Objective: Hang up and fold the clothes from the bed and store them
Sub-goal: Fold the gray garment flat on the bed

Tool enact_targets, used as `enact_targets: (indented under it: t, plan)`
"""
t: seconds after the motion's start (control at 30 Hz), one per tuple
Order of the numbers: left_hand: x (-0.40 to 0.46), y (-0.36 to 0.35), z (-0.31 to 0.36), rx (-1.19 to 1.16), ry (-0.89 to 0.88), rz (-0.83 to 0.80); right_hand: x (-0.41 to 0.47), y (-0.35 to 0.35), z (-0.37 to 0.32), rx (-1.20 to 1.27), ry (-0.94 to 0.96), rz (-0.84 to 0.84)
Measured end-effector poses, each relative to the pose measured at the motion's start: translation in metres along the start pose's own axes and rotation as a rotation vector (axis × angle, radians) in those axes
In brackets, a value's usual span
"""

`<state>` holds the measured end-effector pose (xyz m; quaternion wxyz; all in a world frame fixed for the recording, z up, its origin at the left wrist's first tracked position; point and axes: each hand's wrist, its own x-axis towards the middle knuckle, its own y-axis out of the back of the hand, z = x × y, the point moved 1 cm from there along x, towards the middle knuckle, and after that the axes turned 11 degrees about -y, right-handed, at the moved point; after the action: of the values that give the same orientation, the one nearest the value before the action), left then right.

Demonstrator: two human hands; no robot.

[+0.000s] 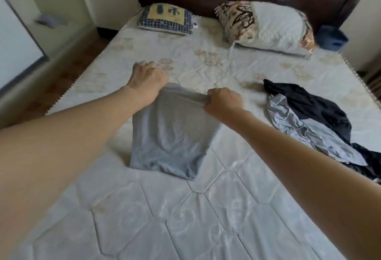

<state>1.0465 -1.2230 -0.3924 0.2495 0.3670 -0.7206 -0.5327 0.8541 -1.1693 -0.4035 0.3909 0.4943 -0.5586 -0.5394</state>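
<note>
Folding in progress: grey top (175,134) is laid flat mid-bed (206,208), already narrowed to a rectangle, far edge lifted. Left hand (147,78) is curled at the far-left corner; cloth is partly hidden under the fist, so the pinch is judged, not clearly seen. Right hand (223,102) is closed tight on the far-right edge, fabric bunched between fingers and thumb. Both grips are thus fully closed on the same top, nothing else held. Near hem is resting on the bed, towards the person. Pile (313,123) of dark and light-grey clothes is left unfolded to the right, near but apart from the top. Two pillows (268,26) are seen at the headboard, well apart from the work. Step is judged as bringing the far edge over to the near hem; task is early, pile untouched, nothing stored. Risks: uneven pull could be given by the two hands, since the left sits farther away than the right, so the fold could come out skewed. Soft jersey could sag in the middle and wrinkles could be trapped inside the fold. Side folds underneath could be dragged open if the edge is lifted too fast. Top could slide on the slick quilted cover and drift into the pile if pulled rightwards.
</note>
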Motion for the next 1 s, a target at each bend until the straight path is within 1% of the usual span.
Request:
enact_targets:
  t: [0.07, 0.2, 0.27, 0.37, 0.43, 0.53, 0.57, 0.63, 0.67, 0.7, 0.77, 0.87, 0.93, 1.0]
  plan:
    - [-0.005, 0.018, -0.013, 0.037, -0.008, 0.093, 0.005, 0.026, -0.004, -0.04, 0.017, 0.045]
    - [-0.015, 0.039, -0.023, -0.079, -0.048, 0.285, 0.007, 0.058, -0.001, -0.082, 0.034, 0.124]
    - [-0.019, 0.043, -0.017, -0.088, -0.057, 0.286, 0.004, 0.063, 0.005, -0.093, 0.026, 0.124]
    - [-0.03, 0.035, 0.005, -0.182, -0.063, 0.17, -0.003, 0.052, 0.018, -0.159, 0.039, 0.038]
    - [-0.042, 0.021, 0.022, -0.319, -0.07, 0.093, -0.011, 0.033, 0.028, -0.181, 0.049, -0.059]
    - [-0.055, -0.015, 0.045, -0.551, -0.083, -0.072, -0.027, -0.004, 0.042, -0.186, 0.07, -0.259]
    - [-0.061, -0.031, 0.056, -0.618, -0.08, -0.152, -0.035, -0.02, 0.05, -0.183, 0.067, -0.334]
    - [-0.072, -0.046, 0.072, -0.624, -0.116, -0.279, -0.05, -0.042, 0.055, -0.218, 0.102, -0.467]
    - [-0.083, -0.077, 0.107, -0.655, -0.178, -0.402, -0.074, -0.077, 0.072, -0.244, 0.113, -0.598]
    - [-0.089, -0.09, 0.119, -0.678, -0.201, -0.447, -0.085, -0.089, 0.077, -0.243, 0.136, -0.654]
    - [-0.106, -0.104, 0.137, -0.686, -0.198, -0.53, -0.106, -0.106, 0.084, -0.235, 0.134, -0.739]
    - [-0.139, -0.142, 0.182, -0.789, -0.241, -0.707, -0.146, -0.151, 0.106, -0.251, 0.167, -0.849]
    - [-0.161, -0.161, 0.216, -0.794, -0.278, -0.772, -0.174, -0.185, 0.12, -0.288, 0.19, -0.888]
    - [-0.178, -0.172, 0.241, -0.798, -0.288, -0.834, -0.196, -0.211, 0.133, -0.258, 0.182, -0.918]
